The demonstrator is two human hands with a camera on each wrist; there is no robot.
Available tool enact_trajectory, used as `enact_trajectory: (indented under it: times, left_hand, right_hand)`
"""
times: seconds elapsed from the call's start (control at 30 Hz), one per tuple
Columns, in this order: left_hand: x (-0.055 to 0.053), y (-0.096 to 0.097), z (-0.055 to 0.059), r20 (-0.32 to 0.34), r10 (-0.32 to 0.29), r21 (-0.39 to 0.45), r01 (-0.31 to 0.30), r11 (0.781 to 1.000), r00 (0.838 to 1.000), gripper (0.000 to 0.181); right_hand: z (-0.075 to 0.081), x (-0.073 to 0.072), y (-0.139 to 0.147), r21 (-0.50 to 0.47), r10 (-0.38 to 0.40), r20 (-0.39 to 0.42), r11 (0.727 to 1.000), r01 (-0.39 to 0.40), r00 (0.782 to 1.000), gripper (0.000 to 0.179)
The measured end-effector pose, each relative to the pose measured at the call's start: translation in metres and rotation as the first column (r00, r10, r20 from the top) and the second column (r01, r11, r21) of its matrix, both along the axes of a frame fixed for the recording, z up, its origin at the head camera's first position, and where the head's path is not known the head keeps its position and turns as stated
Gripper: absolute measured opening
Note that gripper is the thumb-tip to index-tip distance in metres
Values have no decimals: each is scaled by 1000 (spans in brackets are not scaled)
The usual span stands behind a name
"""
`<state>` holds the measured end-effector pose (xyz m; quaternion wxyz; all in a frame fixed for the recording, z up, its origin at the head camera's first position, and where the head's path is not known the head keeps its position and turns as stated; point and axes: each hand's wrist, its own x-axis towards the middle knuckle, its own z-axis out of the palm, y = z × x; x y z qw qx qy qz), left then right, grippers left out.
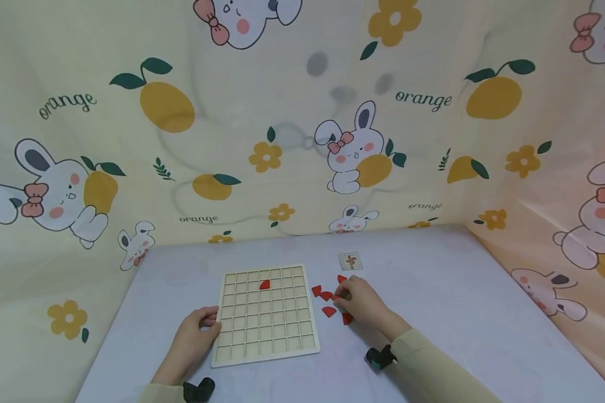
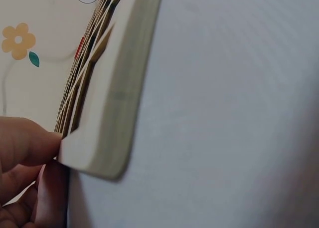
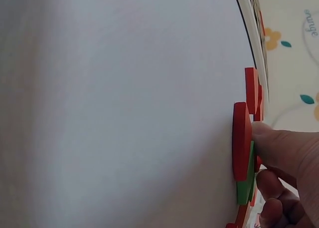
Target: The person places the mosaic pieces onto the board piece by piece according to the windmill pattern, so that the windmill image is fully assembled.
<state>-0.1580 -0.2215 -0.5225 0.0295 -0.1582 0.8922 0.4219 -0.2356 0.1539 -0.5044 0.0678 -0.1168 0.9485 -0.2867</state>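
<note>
Left hand [image 1: 194, 336] pinches left edge of grid board [image 1: 268, 321], lower center of head view, red piece [image 1: 265, 285] in its upper half, right hand [image 1: 361, 302] at loose red pieces [image 1: 329, 312], right of center, can't tell its grip

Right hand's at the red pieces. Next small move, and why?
Probably have the right hand bring one of the loose red pieces over to the grid board. The right hand is right at those pieces, the left hand grips the board's left edge, and the board holds just one red piece.
</note>
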Motion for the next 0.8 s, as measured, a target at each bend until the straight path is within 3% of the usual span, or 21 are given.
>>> enact_trajectory:
  times: [0.8]
  left_hand:
    - [2,1,0,-25,-15,-21,14,1000,1000,44]
  right_hand:
    - [-1,4,-4,-18,65,-3,998,-65,998,19]
